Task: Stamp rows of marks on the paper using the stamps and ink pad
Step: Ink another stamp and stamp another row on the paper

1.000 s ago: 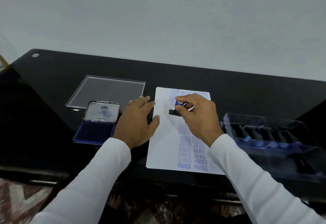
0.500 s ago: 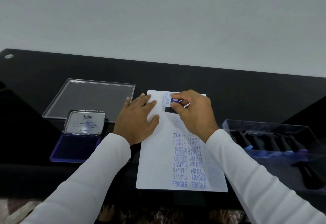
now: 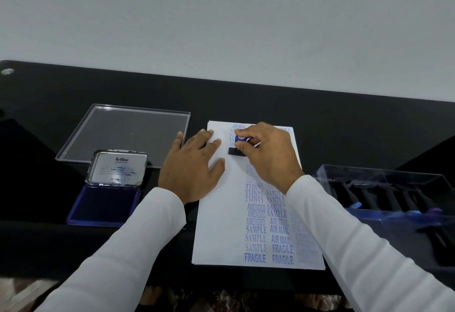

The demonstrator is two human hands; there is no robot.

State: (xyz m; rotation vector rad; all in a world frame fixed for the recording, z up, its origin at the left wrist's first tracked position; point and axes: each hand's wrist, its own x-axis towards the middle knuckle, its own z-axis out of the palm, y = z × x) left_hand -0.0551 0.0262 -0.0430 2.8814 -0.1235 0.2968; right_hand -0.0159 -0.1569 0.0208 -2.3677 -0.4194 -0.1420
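Paper: a white rectangular sheet (image 3: 219, 225) lies flat on the glossy black counter (image 3: 320, 119), its long side running near to far. We read columns of blue stamped words on its right half: FRAGILE, SAMPLE, AIR MAIL and AMENDED from the near edge upward, and AIR MAIL again at the far edge. The faint column furthest right we cannot read.

The left hand (image 3: 192, 166) lies flat, fingers straight and spread, on the sheet's far left part, its palm overlapping the left edge.

The right hand (image 3: 268, 154) pinches the blue knob of a small black-based stamp (image 3: 238, 145) between thumb and curled fingers. The stamp's dark base sits on the sheet near the far edge, just right of the left hand's fingertips. Both arms are in white sleeves.

To the left, near us, we note the open blue ink pad (image 3: 105, 204), its metal lid raised and marked Artline. Beyond it lies a clear square plastic lid (image 3: 128, 132), flat on the counter.

At right stands a clear plastic tray (image 3: 384, 188) with dark stamps laid in a row inside, well apart from the sheet's stamped columns.
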